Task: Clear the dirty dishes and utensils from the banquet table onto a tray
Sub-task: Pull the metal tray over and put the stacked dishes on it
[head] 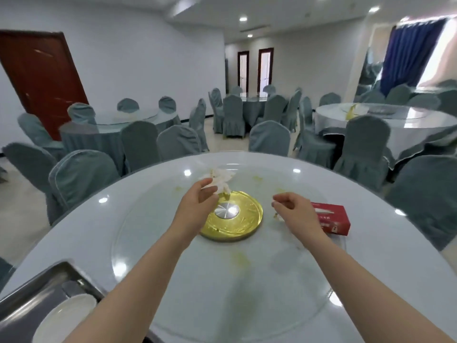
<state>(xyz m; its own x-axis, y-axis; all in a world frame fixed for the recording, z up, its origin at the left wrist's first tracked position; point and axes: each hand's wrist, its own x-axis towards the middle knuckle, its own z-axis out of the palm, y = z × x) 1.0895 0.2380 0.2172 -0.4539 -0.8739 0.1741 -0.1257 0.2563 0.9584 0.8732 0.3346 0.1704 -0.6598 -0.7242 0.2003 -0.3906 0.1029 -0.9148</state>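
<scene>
The left hand point(197, 199) is pinching crumpled used napkins point(220, 180) above the glass turntable point(188, 273). The right hand point(294, 206) is hovering with its fingers loosely curled, apparently holding nothing. A white plate point(61, 320) is already lying in the steel tray point(34, 290); napkin scraps, a red box point(332, 219) and stains are remaining on the counter point(81, 233).

Banquet hall: round tables point(385, 117) (probably glass-topped), covered chairs point(269, 137).

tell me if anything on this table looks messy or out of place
Yes: yellowish smears stain the glass turntable, and the left hand pinches crumpled tissues beyond the gold hub.
</scene>
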